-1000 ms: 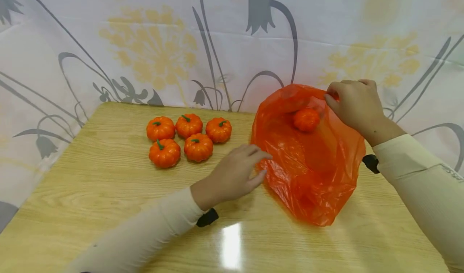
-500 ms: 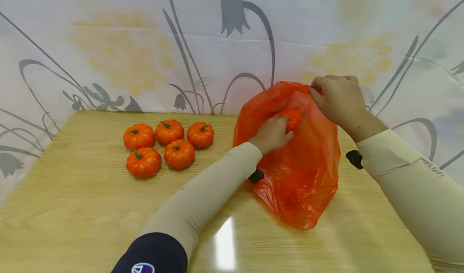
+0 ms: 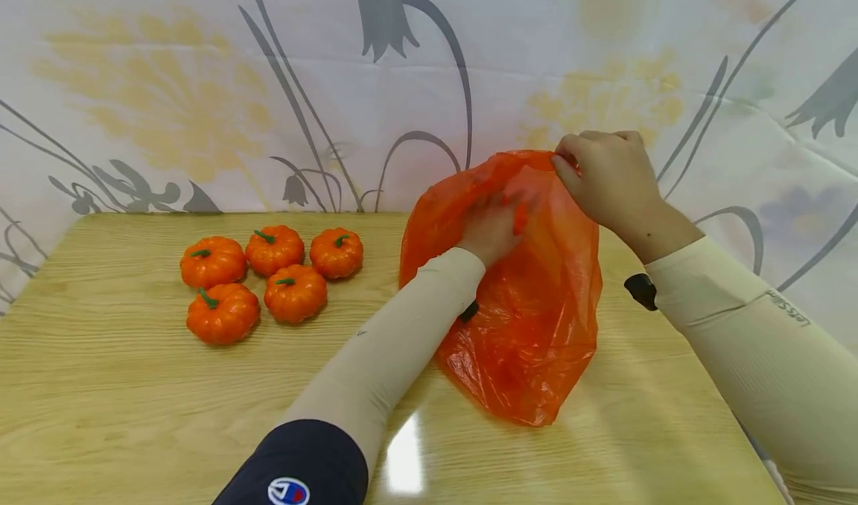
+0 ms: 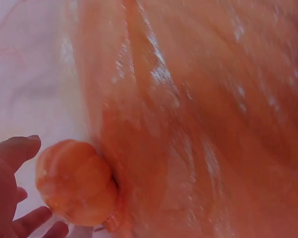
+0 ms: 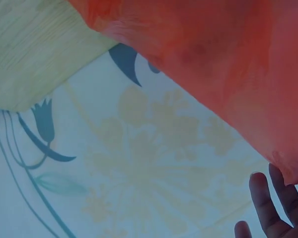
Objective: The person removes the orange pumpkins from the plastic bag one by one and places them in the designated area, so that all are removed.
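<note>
A thin, translucent orange plastic bag [image 3: 529, 341] stands open on the table, its mouth facing me. My right hand [image 3: 610, 181] pinches the top right of its rim between thumb and fingers and holds it raised. My left hand [image 3: 492, 226] is inside the bag mouth, partly veiled by the plastic. In the left wrist view, a small orange pumpkin [image 4: 77, 181] lies against the bag's wall. The left thumb and spread fingers [image 4: 32, 220] are right at its near side, not closed around it. In the right wrist view, fingertips meet the bag's corner.
Several small orange pumpkins [image 3: 295, 294] with green stems sit in two rows on the wooden table [image 3: 121, 386], left of the bag. A white flower-patterned cloth [image 3: 302, 88] hangs behind the table.
My left hand has moved from outside the bag's left edge into its mouth, up to the pumpkin inside. The right hand keeps its pinch on the rim. The head view has swung right.
</note>
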Available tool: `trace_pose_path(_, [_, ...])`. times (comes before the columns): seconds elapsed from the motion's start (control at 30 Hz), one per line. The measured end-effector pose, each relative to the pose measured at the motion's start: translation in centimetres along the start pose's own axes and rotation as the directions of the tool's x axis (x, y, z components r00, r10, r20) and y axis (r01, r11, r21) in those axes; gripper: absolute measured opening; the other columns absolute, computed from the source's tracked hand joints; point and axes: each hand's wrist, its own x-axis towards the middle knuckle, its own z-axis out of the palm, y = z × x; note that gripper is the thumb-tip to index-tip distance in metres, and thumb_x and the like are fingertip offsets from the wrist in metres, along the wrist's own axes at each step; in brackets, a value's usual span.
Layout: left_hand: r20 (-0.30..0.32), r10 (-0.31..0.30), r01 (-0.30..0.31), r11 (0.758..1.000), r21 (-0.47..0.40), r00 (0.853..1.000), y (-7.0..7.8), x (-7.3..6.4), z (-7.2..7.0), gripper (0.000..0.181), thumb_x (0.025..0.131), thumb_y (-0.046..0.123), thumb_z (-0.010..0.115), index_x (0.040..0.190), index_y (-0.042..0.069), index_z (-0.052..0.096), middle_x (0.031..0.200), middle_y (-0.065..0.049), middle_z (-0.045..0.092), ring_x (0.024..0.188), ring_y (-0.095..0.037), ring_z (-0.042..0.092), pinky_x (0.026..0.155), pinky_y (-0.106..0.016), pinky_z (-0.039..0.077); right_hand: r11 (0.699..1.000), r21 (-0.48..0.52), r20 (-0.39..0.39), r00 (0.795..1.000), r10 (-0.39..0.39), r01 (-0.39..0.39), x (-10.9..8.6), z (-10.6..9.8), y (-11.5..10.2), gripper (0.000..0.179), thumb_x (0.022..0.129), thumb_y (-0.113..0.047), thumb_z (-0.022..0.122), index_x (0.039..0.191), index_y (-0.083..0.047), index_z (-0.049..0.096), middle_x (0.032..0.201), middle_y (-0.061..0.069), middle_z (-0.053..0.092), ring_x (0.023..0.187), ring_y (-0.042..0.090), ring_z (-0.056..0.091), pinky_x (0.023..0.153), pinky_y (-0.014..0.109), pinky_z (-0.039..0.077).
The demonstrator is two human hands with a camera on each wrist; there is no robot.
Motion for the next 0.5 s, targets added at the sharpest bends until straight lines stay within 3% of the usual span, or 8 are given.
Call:
trace_pose_path(0.1, [-0.024, -0.005, 0.006, 1.000, 0.029, 1.000, -0.37, 0.14, 0.14, 0.065, 0.097, 0.036, 0.064, 0.153, 0.032, 0.033, 0.154, -0.003, 0.036, 0.144, -0.025, 0.034, 0.117, -0.038, 0.038, 1.000, 0.006, -0.010, 1.000, -0.004, 0.004, 0.07, 0.03, -0.15, 0.018, 0.100, -0.014, 0.055, 0.094, -0.004, 0.069, 0.084, 0.017, 0.070, 0.077, 0.034, 0.064, 0.088, 0.063, 0.041])
trace_pose_path(0.3, [-0.053, -0.007, 0.009, 0.999, 0.033, 0.999, -0.68, 0.29, 0.36, 0.048, 0.098, 0.027, 0.062, 0.143, 0.020, 0.046, 0.152, -0.008, 0.036, 0.138, -0.026, 0.039, 0.116, -0.038, 0.039, 1.000, -0.016, -0.013, 1.000, -0.018, 0.018, 0.19, 0.09, -0.27, 0.019, 0.100, -0.014, 0.055, 0.092, -0.004, 0.069, 0.080, 0.016, 0.068, 0.074, 0.034, 0.063, 0.088, 0.064, 0.042])
trace_pose_path(0.5, [-0.040, 0.005, 0.000, 0.993, 0.117, 0.999, -0.43, -0.15, 0.81, 0.054, 0.094, 0.034, 0.068, 0.142, 0.021, 0.045, 0.149, -0.006, 0.041, 0.140, -0.026, 0.036, 0.119, -0.041, 0.035, 0.999, -0.026, -0.008, 1.000, -0.025, 0.025, 0.11, 0.26, -0.26, 0.019, 0.101, -0.014, 0.054, 0.091, -0.004, 0.068, 0.077, 0.015, 0.066, 0.072, 0.033, 0.061, 0.086, 0.063, 0.042])
